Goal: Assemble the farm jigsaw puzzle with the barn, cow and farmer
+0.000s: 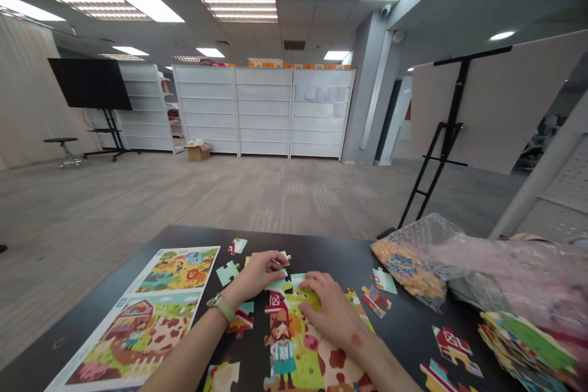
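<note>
A partly joined farm jigsaw puzzle (pixel 312 358) lies on the dark table in front of me; it shows a farmer, a red barn and a brown-spotted cow. My left hand (pixel 261 272) is at its upper left, fingers bent and pinched on a pale green puzzle piece (pixel 279 285) at the puzzle's top edge. My right hand (pixel 331 306) rests over the upper right of the puzzle, fingers and thumb apart, touching its surface. Around my left wrist is a light green watch (pixel 221 306). Loose puzzle pieces (pixel 227 272) lie beside the left hand, some partly hidden.
On the left is a printed picture sheet (pixel 179 312). More loose pieces (pixel 376 300) lie to the right, beside a clear bag of pieces (pixel 411 269) and a stack of colourful pieces (pixel 528 349). Beyond the table (pixel 193 234) stand an easel board (pixel 491 98) and white shelves (pixel 264 113).
</note>
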A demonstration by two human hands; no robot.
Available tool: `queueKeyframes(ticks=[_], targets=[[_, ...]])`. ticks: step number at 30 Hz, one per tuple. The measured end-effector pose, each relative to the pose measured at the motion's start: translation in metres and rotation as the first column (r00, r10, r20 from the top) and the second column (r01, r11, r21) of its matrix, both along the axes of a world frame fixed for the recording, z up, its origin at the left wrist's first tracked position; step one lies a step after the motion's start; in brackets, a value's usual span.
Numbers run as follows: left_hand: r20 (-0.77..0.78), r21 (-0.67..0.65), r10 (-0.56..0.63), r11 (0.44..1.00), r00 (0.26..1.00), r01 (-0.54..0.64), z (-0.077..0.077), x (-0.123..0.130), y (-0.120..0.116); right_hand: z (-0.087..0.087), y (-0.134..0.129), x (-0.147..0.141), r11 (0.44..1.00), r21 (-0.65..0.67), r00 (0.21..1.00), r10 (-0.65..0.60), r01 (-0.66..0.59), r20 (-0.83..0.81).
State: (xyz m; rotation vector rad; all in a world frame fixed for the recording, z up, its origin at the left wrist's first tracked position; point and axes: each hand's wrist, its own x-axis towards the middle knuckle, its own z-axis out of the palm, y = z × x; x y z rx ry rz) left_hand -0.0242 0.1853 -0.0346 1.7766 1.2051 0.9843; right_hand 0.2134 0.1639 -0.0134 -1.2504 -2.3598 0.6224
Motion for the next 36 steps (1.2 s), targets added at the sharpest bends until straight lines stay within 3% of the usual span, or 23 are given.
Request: queueKeyframes(ticks=[10, 25, 36], targets=[[-0.213, 0.089, -0.032, 0.995, 0.977, 0.052, -0.001, 0.002, 0.004, 0.000, 0.001, 0.000, 1.000, 0.006, 1.000, 0.005, -0.005, -0.003], [-0.217, 0.152, -0.038, 0.986, 0.975, 0.072, 0.013, -0.004, 0.002, 0.000, 0.000, 0.000, 1.000, -0.005, 1.000, -0.005, 0.005, -0.012], [-0.346, 0.171, -0.060, 0.977, 0.936, 0.126, 0.020, -0.003, -0.012, -0.002, -0.001, 0.002, 1.000, -0.007, 0.999, -0.008, 0.008, -0.044]])
